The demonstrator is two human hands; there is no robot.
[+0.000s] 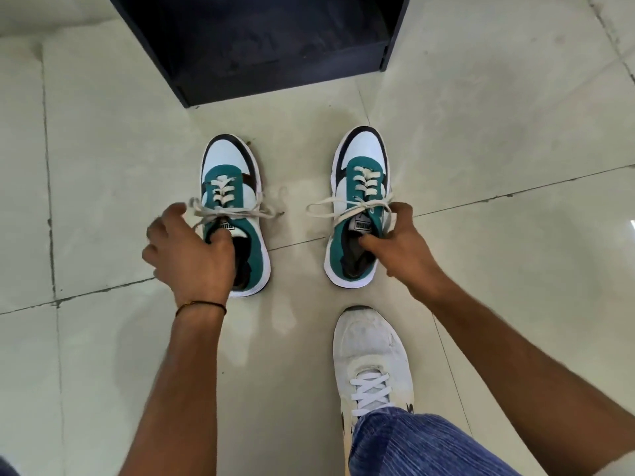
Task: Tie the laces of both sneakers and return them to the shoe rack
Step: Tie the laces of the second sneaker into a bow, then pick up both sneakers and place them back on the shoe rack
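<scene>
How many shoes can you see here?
3: left sneaker and right sneaker on the floor before the rack, each held; a white shoe on the person's foot. Others may be outside view.

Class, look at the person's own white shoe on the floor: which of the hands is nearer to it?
Right. The right hand grips the right-side sneaker just ahead of the white shoe. The left hand holds the other sneaker, farther off to the left.

I see left hand (192, 249) blurred, fingertips buried in left sneaker (237, 214) collar. Shoe rack (268, 46) cut by top edge, interior too dark.
</scene>
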